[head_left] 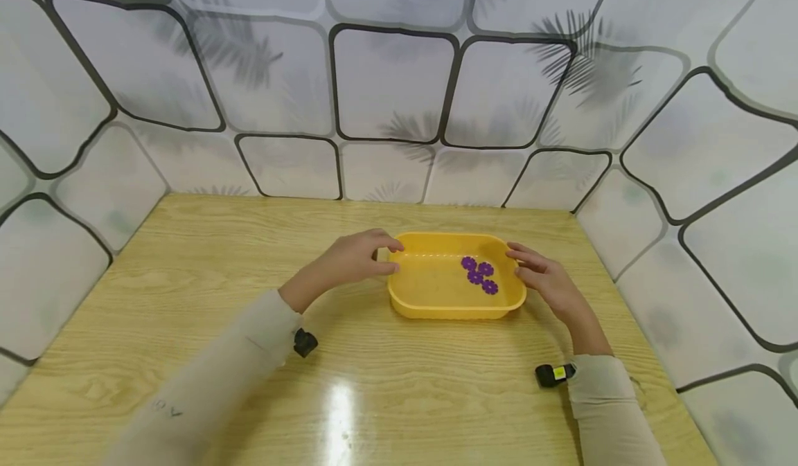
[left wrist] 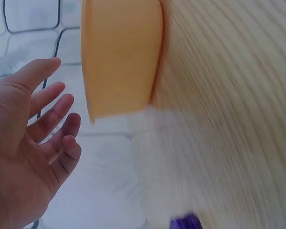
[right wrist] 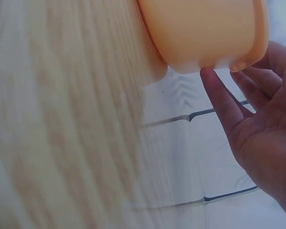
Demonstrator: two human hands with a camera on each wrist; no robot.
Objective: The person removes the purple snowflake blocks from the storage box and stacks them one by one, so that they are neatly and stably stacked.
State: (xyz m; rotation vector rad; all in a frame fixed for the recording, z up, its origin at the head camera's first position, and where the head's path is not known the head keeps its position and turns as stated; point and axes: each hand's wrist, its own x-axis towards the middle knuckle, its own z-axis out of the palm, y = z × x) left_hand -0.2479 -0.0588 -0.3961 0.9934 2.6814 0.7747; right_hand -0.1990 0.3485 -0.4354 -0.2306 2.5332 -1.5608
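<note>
A yellow plastic tray (head_left: 436, 311) with a raised rim rests on the wooden table. Several small purple flower-shaped pieces (head_left: 476, 276) lie in its right half. My left hand (head_left: 364, 257) is at the tray's left end, thumb and fingers spread and loosely bent. In the left wrist view, a gap shows between those fingertips and the tray wall (left wrist: 121, 57), and the palm holds nothing. At the opposite end, my right hand (head_left: 542, 279) touches the rim with extended fingers. In the right wrist view, one straight fingertip (right wrist: 208, 75) meets the tray's outer wall (right wrist: 205, 33).
The wood-grain table (head_left: 187, 327) spreads left and in front of the tray. Patterned panels (head_left: 393, 85) rise behind it and on both sides. A small dark device sits at each wrist. Something purple (left wrist: 186, 222) shows at the left wrist view's bottom edge.
</note>
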